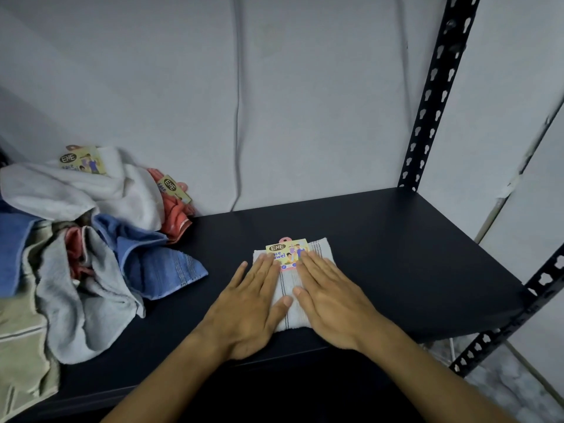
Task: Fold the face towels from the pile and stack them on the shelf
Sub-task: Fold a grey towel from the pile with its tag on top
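A folded grey striped face towel (290, 288) with a yellow paper label (287, 253) lies in the middle of the dark shelf (396, 254). My left hand (250, 306) presses flat on its left half with straight fingers. My right hand (329, 300) presses flat on its right half, fingers straight too. Both thumbs meet over the towel's centre. At the left of the shelf sits a loose pile of unfolded towels (91, 239) in white, blue, grey, red and beige.
A black slotted metal upright (433, 96) stands at the shelf's back right corner, and another slotted post (518, 325) runs along the front right. A grey cloth backdrop (274, 102) hangs behind the shelf.
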{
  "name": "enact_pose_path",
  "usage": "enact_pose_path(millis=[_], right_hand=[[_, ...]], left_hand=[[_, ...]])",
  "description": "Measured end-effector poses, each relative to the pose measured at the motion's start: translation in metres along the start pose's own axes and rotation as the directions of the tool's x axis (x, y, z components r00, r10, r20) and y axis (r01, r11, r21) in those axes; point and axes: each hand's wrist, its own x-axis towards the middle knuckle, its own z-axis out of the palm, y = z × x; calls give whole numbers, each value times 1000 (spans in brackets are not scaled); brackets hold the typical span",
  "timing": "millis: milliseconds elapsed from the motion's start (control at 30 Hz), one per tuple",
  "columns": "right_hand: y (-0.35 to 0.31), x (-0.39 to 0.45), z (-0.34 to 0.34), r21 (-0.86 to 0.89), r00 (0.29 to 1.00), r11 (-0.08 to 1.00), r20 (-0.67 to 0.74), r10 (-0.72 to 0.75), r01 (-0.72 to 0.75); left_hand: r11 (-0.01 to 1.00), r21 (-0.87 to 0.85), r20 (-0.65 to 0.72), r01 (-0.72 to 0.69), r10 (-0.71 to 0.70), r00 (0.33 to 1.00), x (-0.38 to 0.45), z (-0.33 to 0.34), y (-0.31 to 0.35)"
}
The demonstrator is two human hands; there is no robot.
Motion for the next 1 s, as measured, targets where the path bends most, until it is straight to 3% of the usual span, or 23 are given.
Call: enact_pose_path(millis=[633,1000], right_hand=[[226,24,-49,-143,980,982,132,146,-127],[286,55,-61,-157,972,973,135,190,-169]], left_hand=[[997,61,-14,-56,57,998,208,-16,117],[998,55,-35,-16,18,999,276,-16,130]])
